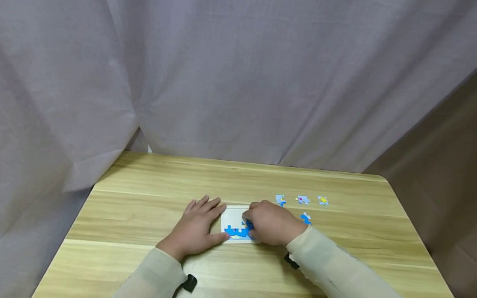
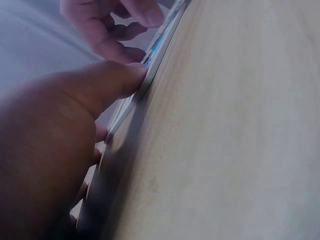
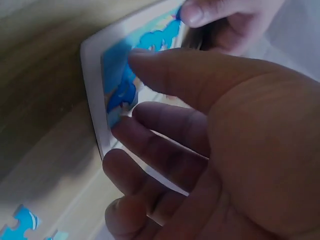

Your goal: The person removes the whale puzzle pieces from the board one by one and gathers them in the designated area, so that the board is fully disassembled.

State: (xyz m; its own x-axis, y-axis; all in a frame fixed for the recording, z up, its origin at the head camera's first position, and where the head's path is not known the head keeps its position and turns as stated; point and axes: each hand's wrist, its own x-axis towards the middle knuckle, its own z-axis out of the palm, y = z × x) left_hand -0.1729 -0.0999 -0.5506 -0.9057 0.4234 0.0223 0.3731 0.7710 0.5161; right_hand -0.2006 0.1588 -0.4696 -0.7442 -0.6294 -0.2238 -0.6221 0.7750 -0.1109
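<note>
My left hand (image 1: 194, 229) lies spread on the table, its thumb on the near left corner of a white puzzle tray (image 1: 234, 213) and its index fingertip at the far left corner. Joined blue jigsaw pieces (image 1: 236, 232) line the tray's near side. Over the right part of the tray, my right hand (image 1: 273, 223) has curled fingers and thumb around a dark blue jigsaw piece (image 3: 124, 95). In the right wrist view, thumb and fingertips stand on opposite sides of this piece, close over the tray's right edge. From above, that hand hides most of it.
Right of the tray lie several loose pieces: a pale blue one (image 1: 280, 199), one with a pink spot (image 1: 303, 199), one with a yellow flower (image 1: 323, 200) and a blue one (image 1: 306, 218). Grey curtain (image 1: 243, 75) hangs behind the wooden table (image 1: 157, 175).
</note>
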